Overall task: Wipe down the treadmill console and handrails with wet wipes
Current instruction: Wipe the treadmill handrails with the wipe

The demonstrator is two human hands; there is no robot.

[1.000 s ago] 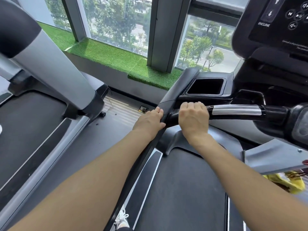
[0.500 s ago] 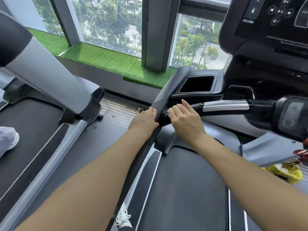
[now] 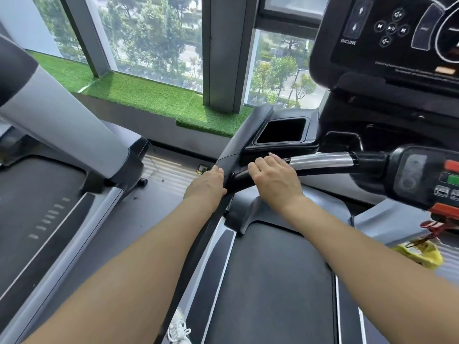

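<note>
Where the side handrail (image 3: 198, 247) meets the crossbar (image 3: 320, 161), both hands lie on the black frame with no wet wipe visible under either; whether one is hidden beneath a palm cannot be told. Right hand (image 3: 274, 181): fingers nearly straight and laid flat over the near-left end of the crossbar, palm pressing down, the grip loose and not wrapped round the bar. Left hand (image 3: 207, 186): fingers extended along the outer face of the side handrail, just left of the corner joint, resting against it; the underside of its grip is hidden. This placement probably serves to rub the joint from two sides, one hand per rail.

Crossbar: rounded tube, matte black at the hand, then a polished metal sleeve to the right, ending in a dark housing with red and green buttons (image 3: 450, 172). Side handrail: smooth black moulding sloping toward the viewer. Beyond the hands, a rectangular recessed cup tray (image 3: 282, 131). Console (image 3: 387, 40): glossy black panel, far right, with printed control icons, well apart from both hands and apparently yet to be wiped. Belt (image 3: 273, 281): dull dark rubber, near centre.
</note>
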